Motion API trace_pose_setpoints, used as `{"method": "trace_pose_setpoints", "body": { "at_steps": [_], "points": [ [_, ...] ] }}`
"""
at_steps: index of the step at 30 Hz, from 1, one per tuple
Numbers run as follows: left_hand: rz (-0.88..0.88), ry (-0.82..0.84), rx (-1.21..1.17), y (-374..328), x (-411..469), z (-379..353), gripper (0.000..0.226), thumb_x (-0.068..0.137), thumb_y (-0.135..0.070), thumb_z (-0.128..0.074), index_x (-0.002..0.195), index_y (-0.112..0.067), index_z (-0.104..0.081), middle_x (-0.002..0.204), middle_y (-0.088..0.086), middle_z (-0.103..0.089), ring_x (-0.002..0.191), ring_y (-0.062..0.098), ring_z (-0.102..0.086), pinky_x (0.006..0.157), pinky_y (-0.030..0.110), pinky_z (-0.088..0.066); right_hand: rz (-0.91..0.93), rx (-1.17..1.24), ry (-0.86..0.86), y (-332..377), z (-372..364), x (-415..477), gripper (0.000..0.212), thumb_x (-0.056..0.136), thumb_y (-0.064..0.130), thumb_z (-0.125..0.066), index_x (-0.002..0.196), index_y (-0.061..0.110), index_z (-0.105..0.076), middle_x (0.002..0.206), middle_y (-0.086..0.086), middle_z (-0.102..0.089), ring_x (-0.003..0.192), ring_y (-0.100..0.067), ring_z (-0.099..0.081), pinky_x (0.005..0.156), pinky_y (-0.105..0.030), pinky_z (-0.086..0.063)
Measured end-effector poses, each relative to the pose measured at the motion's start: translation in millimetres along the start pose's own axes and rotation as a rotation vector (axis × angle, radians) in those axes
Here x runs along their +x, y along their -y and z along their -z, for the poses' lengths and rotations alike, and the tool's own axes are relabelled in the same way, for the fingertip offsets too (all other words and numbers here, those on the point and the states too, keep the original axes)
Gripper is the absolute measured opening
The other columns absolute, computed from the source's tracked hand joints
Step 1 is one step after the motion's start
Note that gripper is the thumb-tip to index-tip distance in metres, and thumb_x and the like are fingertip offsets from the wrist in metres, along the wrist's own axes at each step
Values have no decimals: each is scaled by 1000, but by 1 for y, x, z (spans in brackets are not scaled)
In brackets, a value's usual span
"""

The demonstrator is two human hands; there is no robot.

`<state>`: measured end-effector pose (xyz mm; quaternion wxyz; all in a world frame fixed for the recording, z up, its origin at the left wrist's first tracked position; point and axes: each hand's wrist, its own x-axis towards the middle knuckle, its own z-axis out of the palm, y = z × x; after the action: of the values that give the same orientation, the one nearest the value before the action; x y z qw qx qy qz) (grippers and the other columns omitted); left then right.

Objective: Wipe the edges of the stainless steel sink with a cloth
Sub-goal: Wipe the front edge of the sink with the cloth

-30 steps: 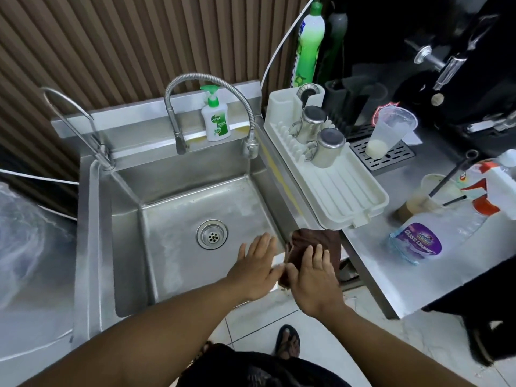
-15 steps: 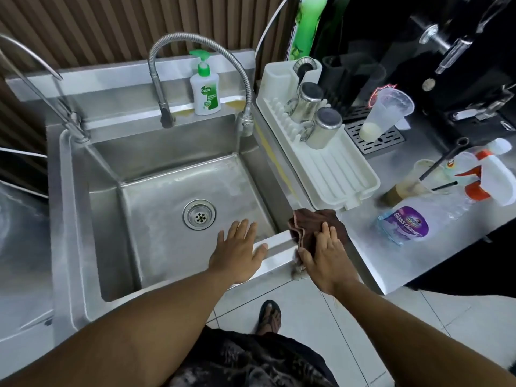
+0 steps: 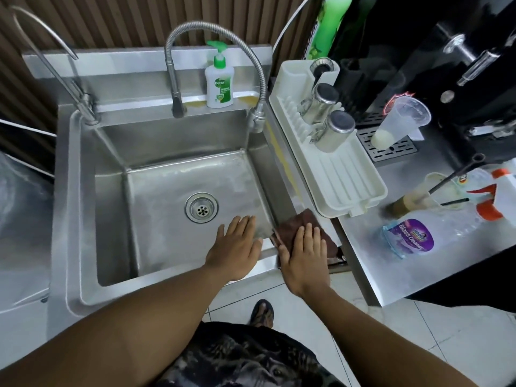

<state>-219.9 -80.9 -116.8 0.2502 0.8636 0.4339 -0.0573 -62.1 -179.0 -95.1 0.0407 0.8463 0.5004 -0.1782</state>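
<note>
The stainless steel sink (image 3: 69,208) fills the left and middle of the head view, with a round drain (image 3: 201,207) in its basin. A folded brown cloth (image 3: 293,223) lies on the sink's front right corner. My right hand (image 3: 305,258) presses flat on the cloth with straight fingers. My left hand (image 3: 236,250) rests open on the front rim just left of it, fingers reaching over the basin. A small gap separates the two hands.
A white dish rack (image 3: 346,180) with two steel cups (image 3: 335,129) sits right of the sink. A glass cleaner spray bottle (image 3: 435,233), plastic cups and a black machine crowd the right counter. A soap bottle (image 3: 219,82) and two faucets stand behind the basin.
The camera has tilted down and closer. My right hand now lies flatter on the cloth at the corner, and my left hand sits nearer to it than half a second ago.
</note>
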Motion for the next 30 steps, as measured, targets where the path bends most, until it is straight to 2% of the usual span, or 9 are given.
{"method": "trace_pose_setpoints", "body": {
  "at_steps": [3, 5, 8, 12, 17, 20, 25, 30],
  "points": [
    [-2, -6, 14, 0, 1, -2, 64, 106, -46, -17, 161, -14, -6, 168, 3, -12, 155, 23, -6, 123, 51, -11, 88, 28, -7, 8, -6, -15, 92, 86, 59, 13, 160, 6, -3, 168, -13, 4, 155, -27, 10, 123, -39, 11],
    [-7, -9, 16, -1, 2, -1, 64, 107, -46, -20, 161, -14, -7, 168, 3, -13, 155, 23, -6, 123, 51, -12, 63, 54, -32, 0, -6, -14, 91, 86, 58, 10, 160, 6, -6, 169, -12, 2, 155, -26, 9, 122, -38, 9],
    [-11, -9, -1, -1, 1, 1, 64, 107, -46, -19, 160, -13, -8, 167, 3, -15, 154, 24, -7, 122, 53, -13, -35, 76, -109, -19, -2, 6, 92, 86, 55, 7, 159, 3, -11, 168, -17, -2, 155, -32, 3, 124, -44, 2],
    [-2, -1, -4, -2, -1, 3, 64, 107, -46, -18, 160, -13, -8, 167, 3, -15, 154, 24, -6, 122, 53, -13, -96, 67, -106, -22, 1, 17, 90, 85, 52, 6, 160, 5, -11, 168, -17, -1, 155, -33, 3, 125, -46, -1],
    [9, 1, 7, -1, -1, 2, 65, 106, -48, -18, 160, -14, -8, 167, 3, -16, 154, 23, -7, 122, 52, -13, -6, 68, -86, 3, -8, -8, 88, 87, 51, 8, 160, 6, -12, 168, -11, -7, 156, -26, 2, 124, -41, 3],
    [0, -10, 7, -2, -1, 2, 65, 106, -49, -19, 160, -13, -11, 166, 4, -19, 154, 24, -9, 122, 52, -15, -42, 77, -92, -4, -8, -4, 89, 87, 52, 8, 160, 5, -10, 168, -11, -7, 156, -26, 1, 124, -41, 1],
    [-3, -11, -19, -2, -2, 3, 66, 106, -49, -20, 160, -13, -11, 165, 3, -21, 154, 24, -9, 122, 53, -15, -132, 118, -110, -23, 2, 18, 76, 96, 45, -11, 159, 4, -4, 168, -14, -1, 156, -28, 1, 125, -44, 0],
    [-9, -6, -35, -1, -3, 2, 65, 106, -49, -17, 160, -13, -11, 165, 3, -20, 154, 23, -8, 122, 52, -14, 28, 62, -86, -22, 2, 1, 85, 88, 50, 5, 160, 10, -12, 169, -8, -5, 156, -24, 3, 124, -40, 3]
  ]
}}
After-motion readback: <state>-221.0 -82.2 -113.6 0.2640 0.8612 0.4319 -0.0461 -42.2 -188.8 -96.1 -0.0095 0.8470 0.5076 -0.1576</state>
